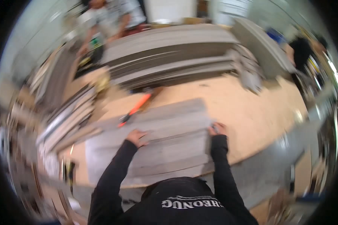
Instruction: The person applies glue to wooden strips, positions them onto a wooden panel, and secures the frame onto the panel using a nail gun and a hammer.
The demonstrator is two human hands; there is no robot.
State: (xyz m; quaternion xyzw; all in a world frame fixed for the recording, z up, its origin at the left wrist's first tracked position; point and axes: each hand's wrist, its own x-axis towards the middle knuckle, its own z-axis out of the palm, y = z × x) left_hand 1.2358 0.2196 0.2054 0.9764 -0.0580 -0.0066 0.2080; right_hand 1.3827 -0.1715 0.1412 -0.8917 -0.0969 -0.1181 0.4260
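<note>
In front of me, a grey, wood-grained sheet [172, 146] lies on the table, with a seam or overlap running across its middle. My left hand [137, 138] rests on its left part, fingers spread and holding nothing. At the right edge of the sheet is my right hand [218, 129]; its fingers are bent and appear to pinch that edge, though blur softens the detail. A tool with a bright orange handle [135, 108] lies at the far left of the sheet, its kind unclear.
Behind lie stacked grey sheets [172, 43], with a crumpled grey bundle [248, 67] at their right end. Strips [69, 116] are piled on the left. The pale tabletop [266, 112] extends to the right. Another person [116, 18] stands at the back left.
</note>
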